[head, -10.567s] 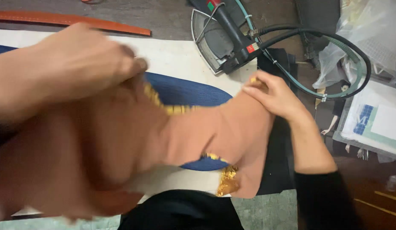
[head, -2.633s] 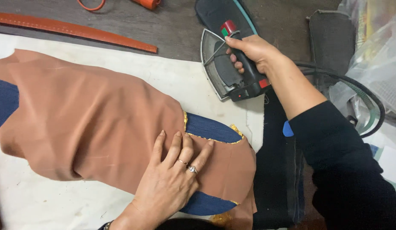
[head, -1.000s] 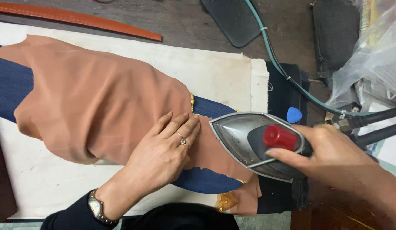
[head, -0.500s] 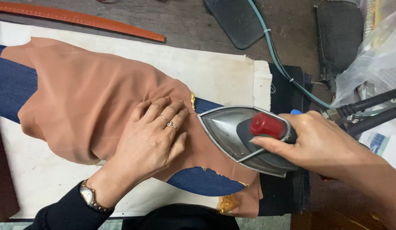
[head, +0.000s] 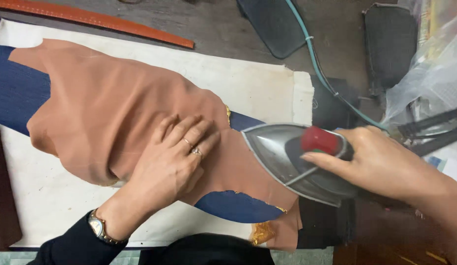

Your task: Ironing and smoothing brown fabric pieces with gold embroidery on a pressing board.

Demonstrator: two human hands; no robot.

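A white pad (head: pixel 248 83) covers most of your table, and on it lies the tan cloth (head: pixel 115 108), spread over a blue cloth (head: pixel 14 93) that shows at the far left and again near the front edge. Your iron (head: pixel 292 157) sits on the tan cloth's right end, tip pointing left, its teal cord (head: pixel 326 78) running up and away across the dark tabletop. Your right hand (head: pixel 385 162) is wrapped around the iron's handle, thumb beside the red knob (head: pixel 319 140). Your left hand (head: pixel 174 162) lies flat, fingers spread, pressing the tan cloth just left of the iron's tip. An orange strip (head: pixel 105 19) rests along the pad's far edge.
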